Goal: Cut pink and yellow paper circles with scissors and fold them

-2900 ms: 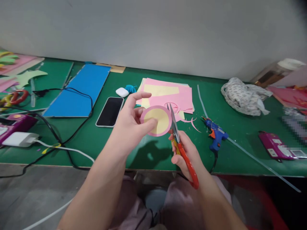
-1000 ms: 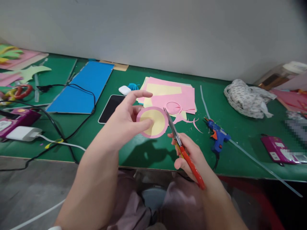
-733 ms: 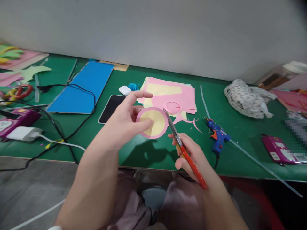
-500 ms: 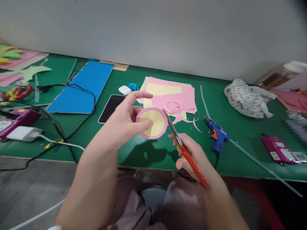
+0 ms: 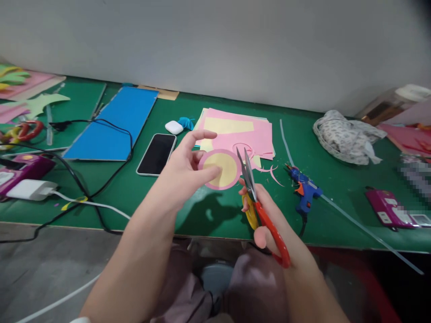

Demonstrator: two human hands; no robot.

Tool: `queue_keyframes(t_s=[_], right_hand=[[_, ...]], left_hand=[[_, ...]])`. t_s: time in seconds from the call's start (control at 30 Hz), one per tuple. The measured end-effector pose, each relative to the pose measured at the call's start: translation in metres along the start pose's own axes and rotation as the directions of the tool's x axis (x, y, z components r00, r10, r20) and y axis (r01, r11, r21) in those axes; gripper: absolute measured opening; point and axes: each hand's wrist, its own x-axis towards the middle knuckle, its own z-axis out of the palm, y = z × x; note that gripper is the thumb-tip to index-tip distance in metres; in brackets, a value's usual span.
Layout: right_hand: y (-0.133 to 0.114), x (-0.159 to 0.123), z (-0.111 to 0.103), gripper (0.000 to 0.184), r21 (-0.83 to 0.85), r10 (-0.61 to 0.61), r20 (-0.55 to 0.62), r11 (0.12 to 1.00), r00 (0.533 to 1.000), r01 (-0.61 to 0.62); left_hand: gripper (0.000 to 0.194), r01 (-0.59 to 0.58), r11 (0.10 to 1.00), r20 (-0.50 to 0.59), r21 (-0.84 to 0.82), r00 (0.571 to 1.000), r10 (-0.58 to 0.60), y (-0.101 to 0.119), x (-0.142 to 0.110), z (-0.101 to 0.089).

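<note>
My left hand (image 5: 186, 168) pinches a round paper disc (image 5: 220, 169), yellow in the middle with a pink rim, above the green table (image 5: 208, 211); the forefinger sticks out free. My right hand (image 5: 269, 220) grips scissors (image 5: 259, 202) with red and yellow handles. The blades are slightly apart and stand at the disc's right edge. Behind the disc lies a stack of pink and yellow paper sheets (image 5: 235, 130) with thin pink trimmings (image 5: 266, 169) beside it.
A black phone (image 5: 156, 154), a white earbud case (image 5: 173, 127) and a blue board (image 5: 112, 125) lie to the left, with black cables (image 5: 101, 188) and a white charger (image 5: 28, 189). A blue glue gun (image 5: 303, 190), a clear glue stick (image 5: 353, 220), a crumpled cloth (image 5: 343, 137) and a purple device (image 5: 390, 208) lie right.
The scissors turned more upright and their blades opened a little at the disc's right edge. The disc shifted slightly right in my left hand, and the view moved a bit.
</note>
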Motion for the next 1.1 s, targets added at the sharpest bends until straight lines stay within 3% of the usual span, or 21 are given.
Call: queue_keyframes(t_s=[0.13, 0.33, 0.47, 1.1], right_hand=[[0.008, 0.000, 0.005, 0.108, 0.034, -0.016, -0.074, 0.999, 0.997, 0.019], [0.002, 0.001, 0.006, 0.103, 0.001, 0.019, -0.110, 1.000, 0.994, -0.019], [-0.006, 0.002, 0.006, 0.092, 0.003, 0.021, -0.114, 1.000, 0.993, -0.020], [0.000, 0.003, 0.006, 0.091, 0.053, 0.028, -0.091, 0.998, 0.995, -0.023]], left_hand=[[0.057, 0.003, 0.996, -0.081, -0.085, 0.997, -0.010, -0.005, 0.001, 0.012], [0.054, 0.012, 0.992, -0.082, -0.129, 0.996, -0.022, -0.008, -0.002, 0.022], [0.055, 0.004, 0.993, -0.079, -0.116, 0.997, -0.014, -0.007, -0.003, 0.023], [0.053, -0.013, 0.994, -0.095, -0.107, 0.996, 0.002, -0.006, -0.004, 0.026]])
